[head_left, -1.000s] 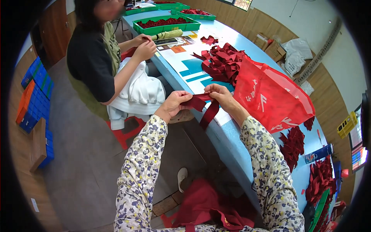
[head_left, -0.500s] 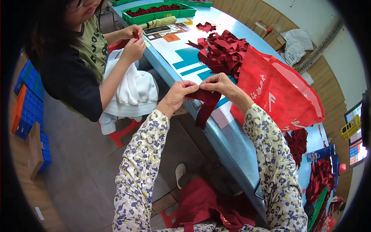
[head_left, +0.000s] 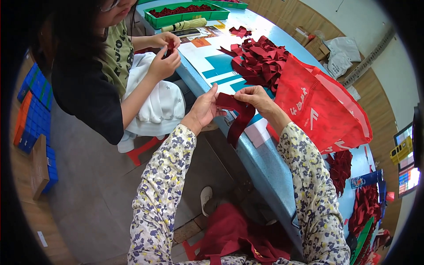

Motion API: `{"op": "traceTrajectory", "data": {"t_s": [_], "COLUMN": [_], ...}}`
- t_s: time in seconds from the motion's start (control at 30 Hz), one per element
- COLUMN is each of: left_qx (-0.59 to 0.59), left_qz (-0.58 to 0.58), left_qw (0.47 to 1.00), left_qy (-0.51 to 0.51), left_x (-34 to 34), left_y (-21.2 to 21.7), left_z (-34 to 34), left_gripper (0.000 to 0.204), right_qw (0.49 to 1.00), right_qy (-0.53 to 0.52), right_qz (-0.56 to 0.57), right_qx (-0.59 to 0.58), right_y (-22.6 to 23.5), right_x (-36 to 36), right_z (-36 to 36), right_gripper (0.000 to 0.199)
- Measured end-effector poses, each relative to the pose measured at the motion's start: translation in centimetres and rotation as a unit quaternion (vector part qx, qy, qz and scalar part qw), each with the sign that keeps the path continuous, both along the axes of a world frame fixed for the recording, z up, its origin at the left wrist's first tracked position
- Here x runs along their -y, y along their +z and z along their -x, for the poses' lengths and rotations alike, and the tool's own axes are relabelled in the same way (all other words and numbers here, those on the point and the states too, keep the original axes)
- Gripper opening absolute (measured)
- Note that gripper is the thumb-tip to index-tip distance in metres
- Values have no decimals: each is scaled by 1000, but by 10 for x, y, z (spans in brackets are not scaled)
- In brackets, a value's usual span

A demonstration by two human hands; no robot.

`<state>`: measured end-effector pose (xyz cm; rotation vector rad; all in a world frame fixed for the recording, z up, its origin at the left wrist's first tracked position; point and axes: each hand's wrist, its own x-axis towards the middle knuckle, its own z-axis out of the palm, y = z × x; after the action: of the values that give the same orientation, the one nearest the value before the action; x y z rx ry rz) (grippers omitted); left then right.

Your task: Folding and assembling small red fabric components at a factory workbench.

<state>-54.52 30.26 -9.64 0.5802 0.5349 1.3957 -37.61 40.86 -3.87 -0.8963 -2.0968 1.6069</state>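
Note:
A dark red ribbon strip (head_left: 239, 128) hangs folded between my hands at the table's near edge. My right hand (head_left: 257, 98) pinches its upper part between thumb and fingertips. My left hand (head_left: 204, 108) is open, its thumb raised away from the fingers. The ribbon's left end lies against or just beside those fingers; contact is hard to make out. Beyond my hands lies a heap of similar red ribbon strips (head_left: 264, 62). A bright red bag (head_left: 320, 106) lies to the right of the heap, near my right forearm.
A co-worker (head_left: 119, 57) sits at the left, both hands on a small red piece. Green trays (head_left: 190, 17) of red pieces, a folded umbrella (head_left: 185, 24) and a phone (head_left: 186, 32) occupy the far end of the blue table (head_left: 265, 168). More ribbon piles (head_left: 365, 205) lie at right.
My left thumb has lifted off the ribbon, and the left hand has parted from the right. The right hand keeps its pinch. The co-worker's hands appear shifted slightly right.

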Motion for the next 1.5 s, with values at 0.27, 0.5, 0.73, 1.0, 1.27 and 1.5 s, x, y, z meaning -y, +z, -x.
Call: {"op": "traceTrajectory", "data": {"t_s": [0.27, 0.5, 0.73, 1.0, 1.27, 1.5], "left_qx": [-49, -23, -111, -89, -125, -105], "left_qz": [-22, 3, 19, 21, 26, 27], "left_qw": [998, 999, 992, 994, 989, 992], "left_qy": [23, 23, 65, 60, 71, 65], "left_x": [5, 4, -3, -1, -3, -1], "left_y": [-14, -6, -15, -16, -20, -30], "left_z": [1, -1, -4, -4, 1, 4], "left_gripper": [28, 24, 18, 17, 16, 15], "right_qw": [1000, 1000, 1000, 1000, 999, 991], "right_qy": [-14, -16, -4, -2, 20, 119], "right_qz": [21, 3, -11, -15, 17, -40], "right_qx": [-13, -18, -2, 7, 35, 54], "right_y": [-3, -1, -6, -6, -6, 4], "right_x": [7, 8, 8, 7, 4, -8], "right_z": [5, 3, 7, 6, 10, 5], "right_gripper": [18, 17, 16, 17, 18, 16]}}
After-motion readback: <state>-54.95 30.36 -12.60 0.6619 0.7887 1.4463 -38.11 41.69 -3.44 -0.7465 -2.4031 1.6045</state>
